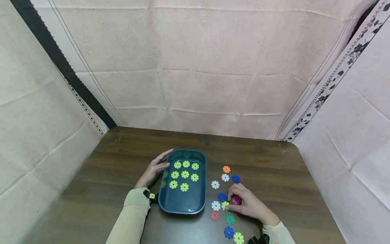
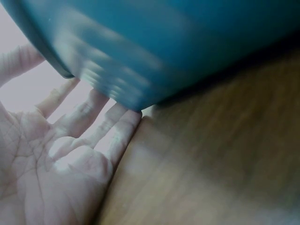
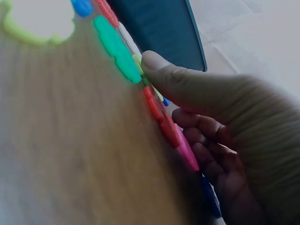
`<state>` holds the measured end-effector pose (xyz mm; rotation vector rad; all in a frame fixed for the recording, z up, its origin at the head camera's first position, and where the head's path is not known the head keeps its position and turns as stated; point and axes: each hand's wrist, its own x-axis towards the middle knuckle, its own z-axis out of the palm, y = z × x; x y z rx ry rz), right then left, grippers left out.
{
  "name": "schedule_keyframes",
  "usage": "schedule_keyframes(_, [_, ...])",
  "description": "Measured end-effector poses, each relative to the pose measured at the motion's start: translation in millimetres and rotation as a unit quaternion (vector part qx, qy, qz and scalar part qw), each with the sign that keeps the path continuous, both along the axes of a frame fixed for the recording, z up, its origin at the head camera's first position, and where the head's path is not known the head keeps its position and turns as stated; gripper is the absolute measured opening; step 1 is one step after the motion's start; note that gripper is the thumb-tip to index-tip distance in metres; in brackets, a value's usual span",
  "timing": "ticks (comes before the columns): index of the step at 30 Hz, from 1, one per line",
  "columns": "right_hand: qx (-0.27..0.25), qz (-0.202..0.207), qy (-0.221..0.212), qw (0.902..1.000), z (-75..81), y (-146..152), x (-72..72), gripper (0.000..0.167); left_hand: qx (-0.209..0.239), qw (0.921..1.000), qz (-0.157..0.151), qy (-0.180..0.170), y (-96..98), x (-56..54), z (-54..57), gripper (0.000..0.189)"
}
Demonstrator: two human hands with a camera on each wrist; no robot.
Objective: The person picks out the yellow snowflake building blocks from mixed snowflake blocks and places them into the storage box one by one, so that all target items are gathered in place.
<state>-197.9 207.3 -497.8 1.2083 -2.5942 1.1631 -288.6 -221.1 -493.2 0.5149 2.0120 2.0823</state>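
Observation:
A dark blue-green tray (image 1: 182, 206) holds several yellow-green flower-shaped discs (image 1: 185, 174) in rows. My left hand (image 1: 155, 167) rests against its left side, the thumb at the rim; the left wrist view shows extended fingers touching the outer wall (image 2: 122, 51). To the tray's right, my right hand (image 1: 248, 201) is low over loose discs. Its thumb (image 3: 157, 63) touches a yellow-green disc (image 1: 224, 205) on the table, while the bent fingers stay apart from the thumb. A magenta disc (image 1: 236, 200) lies partly under this hand, and a blue disc (image 1: 222, 197) lies beside the fingertips.
Loose discs lie around the right hand: orange (image 1: 226, 169), white (image 1: 215, 184), blue (image 1: 229, 232), green (image 1: 230, 219), pink-red (image 1: 214, 216) and another yellow-green one (image 1: 238, 238). The brown wooden table (image 1: 100, 189) is bounded by pale cloth (image 1: 213, 88) at the back and sides.

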Motion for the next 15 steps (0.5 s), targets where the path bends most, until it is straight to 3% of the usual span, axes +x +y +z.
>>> schedule_keyframes(15, [0.031, -0.014, -0.028, 0.9990, 1.8, 1.3, 1.2, 0.020, -0.007, 1.0000, 0.005, -0.002, 0.1, 0.2, -0.5, 0.055])
